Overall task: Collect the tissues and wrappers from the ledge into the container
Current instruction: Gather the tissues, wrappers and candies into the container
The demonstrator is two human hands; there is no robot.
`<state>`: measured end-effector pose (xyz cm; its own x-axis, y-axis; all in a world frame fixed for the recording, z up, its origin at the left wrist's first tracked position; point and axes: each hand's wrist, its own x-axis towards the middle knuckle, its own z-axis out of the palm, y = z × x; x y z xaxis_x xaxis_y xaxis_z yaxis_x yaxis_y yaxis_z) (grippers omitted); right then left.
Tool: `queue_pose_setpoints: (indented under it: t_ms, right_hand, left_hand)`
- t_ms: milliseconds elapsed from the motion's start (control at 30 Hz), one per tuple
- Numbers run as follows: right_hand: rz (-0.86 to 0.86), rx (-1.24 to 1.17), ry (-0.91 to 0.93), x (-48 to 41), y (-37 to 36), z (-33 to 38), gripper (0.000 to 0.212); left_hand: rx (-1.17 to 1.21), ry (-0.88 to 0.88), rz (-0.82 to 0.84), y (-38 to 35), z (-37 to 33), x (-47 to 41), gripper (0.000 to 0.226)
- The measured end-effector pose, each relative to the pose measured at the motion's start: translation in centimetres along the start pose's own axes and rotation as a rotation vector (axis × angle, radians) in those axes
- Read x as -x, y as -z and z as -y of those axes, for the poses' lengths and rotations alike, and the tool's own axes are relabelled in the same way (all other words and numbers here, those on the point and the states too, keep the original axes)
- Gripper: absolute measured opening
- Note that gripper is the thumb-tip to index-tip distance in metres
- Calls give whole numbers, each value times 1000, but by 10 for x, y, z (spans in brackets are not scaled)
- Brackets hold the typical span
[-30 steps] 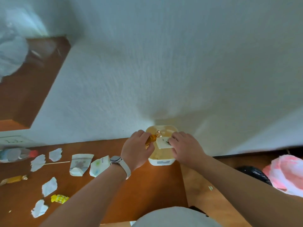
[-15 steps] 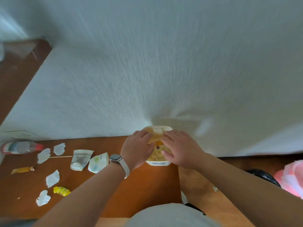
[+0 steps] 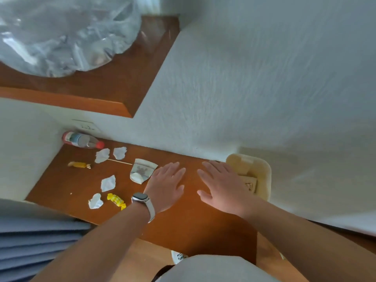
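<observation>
Both hands are seen spread flat and empty above the ledge (image 3: 203,224). The left hand (image 3: 165,185) lies nearer the printed wrapper (image 3: 142,173), just left of its fingers; the right hand (image 3: 221,186) partly covers the container (image 3: 262,176) against the wall. Tissues (image 3: 108,183) are scattered farther left.

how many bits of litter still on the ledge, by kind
white tissue scraps: 4
candy wrappers: 2, amber and yellow
printed paper packet: 1
thin stick: 1
total: 8, with the bottle not counted
</observation>
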<state>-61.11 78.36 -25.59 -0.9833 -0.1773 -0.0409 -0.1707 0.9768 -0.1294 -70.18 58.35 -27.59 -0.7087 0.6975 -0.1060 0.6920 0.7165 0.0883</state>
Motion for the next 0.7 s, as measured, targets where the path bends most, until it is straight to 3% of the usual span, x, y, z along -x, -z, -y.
queue_pose_setpoints:
  t_ms: [300,467,700]
  right_hand:
    - [172,97,-214,-63,-36,43,52]
    - [198,115,-342,-94,-57,53,49]
    - [295,68,-671,-106,-101,45,57]
  left_hand:
    - [-34,71,192,-37,75,6,57]
    - [-30,-28,233,-55,92,7,60]
    - [-37,-182,222,-75,107,6,63]
